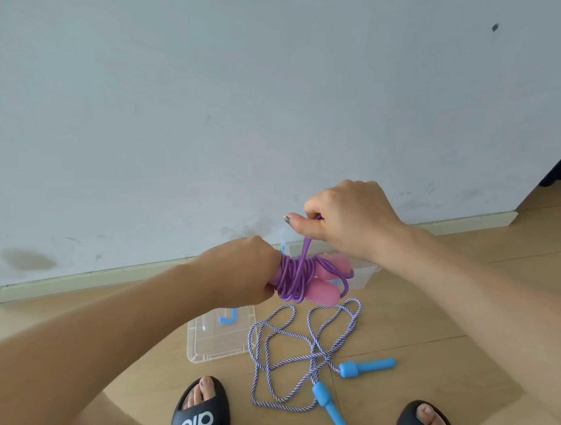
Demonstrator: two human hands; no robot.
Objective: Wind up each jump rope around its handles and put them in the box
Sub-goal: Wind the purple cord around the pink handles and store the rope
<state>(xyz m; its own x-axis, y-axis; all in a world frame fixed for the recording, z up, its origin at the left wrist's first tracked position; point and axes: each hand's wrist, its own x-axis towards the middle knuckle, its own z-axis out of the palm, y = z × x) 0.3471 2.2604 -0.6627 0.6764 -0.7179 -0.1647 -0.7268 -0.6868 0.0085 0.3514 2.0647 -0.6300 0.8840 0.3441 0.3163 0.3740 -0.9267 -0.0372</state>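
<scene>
My left hand [242, 273] grips the two pink handles [324, 293] of a purple jump rope [294, 278], with many turns of cord wound round them. My right hand [346, 215] pinches the free end of that purple cord and holds it taut above the bundle. A second rope [302, 348], striped purple and white with blue handles [367, 367], lies loose and tangled on the wooden floor below. The clear plastic box [363, 275] stands against the wall, mostly hidden behind the bundle.
The box's clear lid [215, 341] with a blue latch lies on the floor left of the striped rope. My feet in black slides [200, 408] stand at the bottom. A pale wall with a skirting board runs close behind.
</scene>
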